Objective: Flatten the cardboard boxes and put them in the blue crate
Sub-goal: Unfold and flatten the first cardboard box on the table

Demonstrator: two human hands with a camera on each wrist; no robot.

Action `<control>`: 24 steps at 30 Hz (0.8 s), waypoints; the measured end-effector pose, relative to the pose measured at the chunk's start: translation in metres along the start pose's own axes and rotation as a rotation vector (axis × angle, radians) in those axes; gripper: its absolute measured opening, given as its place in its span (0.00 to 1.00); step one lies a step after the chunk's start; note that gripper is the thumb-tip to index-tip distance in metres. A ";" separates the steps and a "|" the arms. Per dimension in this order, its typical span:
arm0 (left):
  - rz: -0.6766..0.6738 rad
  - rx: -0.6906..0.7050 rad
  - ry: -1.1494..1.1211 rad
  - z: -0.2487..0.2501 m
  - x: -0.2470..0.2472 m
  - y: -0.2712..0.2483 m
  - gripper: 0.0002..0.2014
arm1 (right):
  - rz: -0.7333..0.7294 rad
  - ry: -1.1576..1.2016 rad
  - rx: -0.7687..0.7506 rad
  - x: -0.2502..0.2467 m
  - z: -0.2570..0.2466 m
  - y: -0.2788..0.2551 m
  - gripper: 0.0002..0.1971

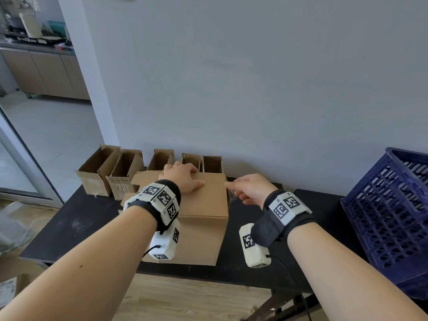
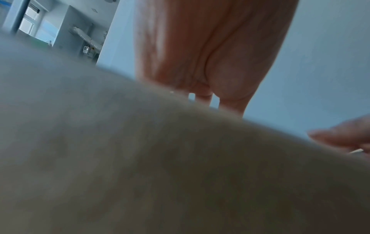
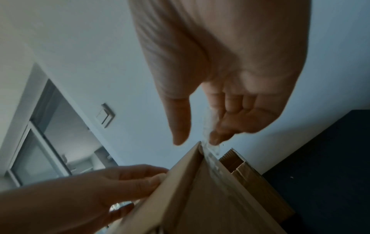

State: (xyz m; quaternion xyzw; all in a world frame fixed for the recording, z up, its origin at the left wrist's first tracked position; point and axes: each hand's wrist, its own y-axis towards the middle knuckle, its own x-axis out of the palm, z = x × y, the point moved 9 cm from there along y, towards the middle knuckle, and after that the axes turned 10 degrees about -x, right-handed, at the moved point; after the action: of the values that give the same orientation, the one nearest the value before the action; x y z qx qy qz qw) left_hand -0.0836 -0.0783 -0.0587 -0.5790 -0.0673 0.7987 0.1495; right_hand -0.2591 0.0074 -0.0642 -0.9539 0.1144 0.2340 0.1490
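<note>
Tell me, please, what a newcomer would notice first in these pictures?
Probably the large brown cardboard box mid-table, the left hand pressing flat on its top while the right hand pinches clear tape at its right edge. Next, the open brown cardboard boxes along the wall and the blue plastic crate at right.

Blue crate [image 1: 391, 212] cut by edge
</note>
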 end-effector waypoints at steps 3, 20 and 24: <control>0.001 -0.003 -0.007 -0.001 -0.001 -0.001 0.27 | 0.041 -0.107 -0.011 -0.004 0.001 0.005 0.14; -0.025 0.097 -0.088 0.034 -0.033 -0.027 0.27 | 0.114 0.385 -0.132 -0.034 -0.035 -0.004 0.05; -0.062 0.130 -0.224 0.046 -0.035 -0.029 0.27 | 0.097 0.299 -0.222 -0.047 -0.066 -0.010 0.06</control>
State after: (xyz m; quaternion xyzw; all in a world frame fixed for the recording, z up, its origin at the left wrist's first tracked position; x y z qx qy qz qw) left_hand -0.1125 -0.0593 -0.0041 -0.4730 -0.0496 0.8560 0.2027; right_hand -0.2702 0.0014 0.0162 -0.9820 0.1546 0.1076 0.0127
